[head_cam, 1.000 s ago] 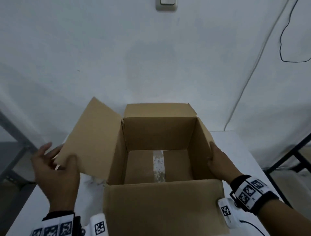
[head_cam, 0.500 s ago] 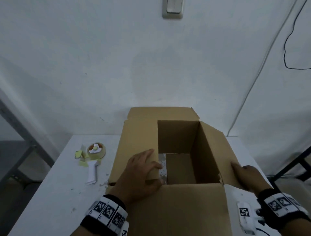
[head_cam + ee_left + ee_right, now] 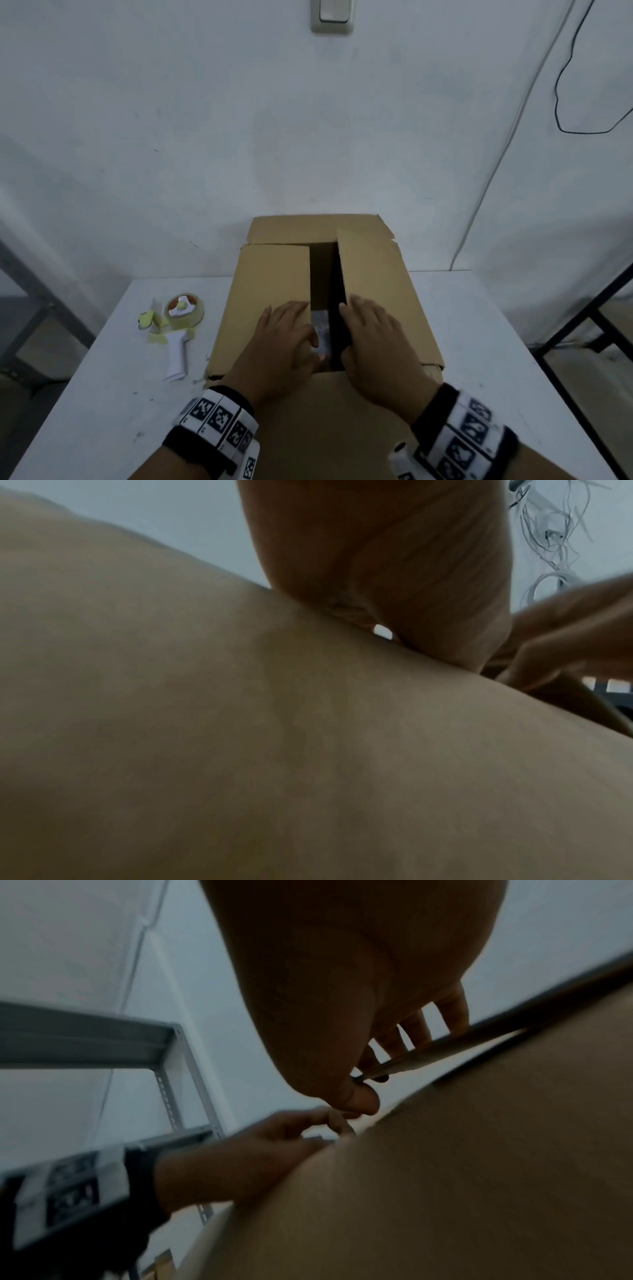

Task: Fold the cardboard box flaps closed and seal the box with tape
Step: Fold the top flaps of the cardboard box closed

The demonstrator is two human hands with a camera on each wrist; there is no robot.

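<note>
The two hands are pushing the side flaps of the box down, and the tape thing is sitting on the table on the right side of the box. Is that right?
Almost. The head view shows the tape dispenser on the table left of the box, not right. The left hand and right hand do press the side flaps down.

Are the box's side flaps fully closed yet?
Not yet. The left flap lies flat; the right flap is tilted, a dark gap between them.

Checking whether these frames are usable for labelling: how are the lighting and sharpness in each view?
Head view: dim, evenly lit and sharp; the tape dispenser reads clearly. Left wrist view: soft, nearly filled by the blurred cardboard flap. Right wrist view: dark; the right hand is silhouetted and the left hand motion-blurred.
</note>
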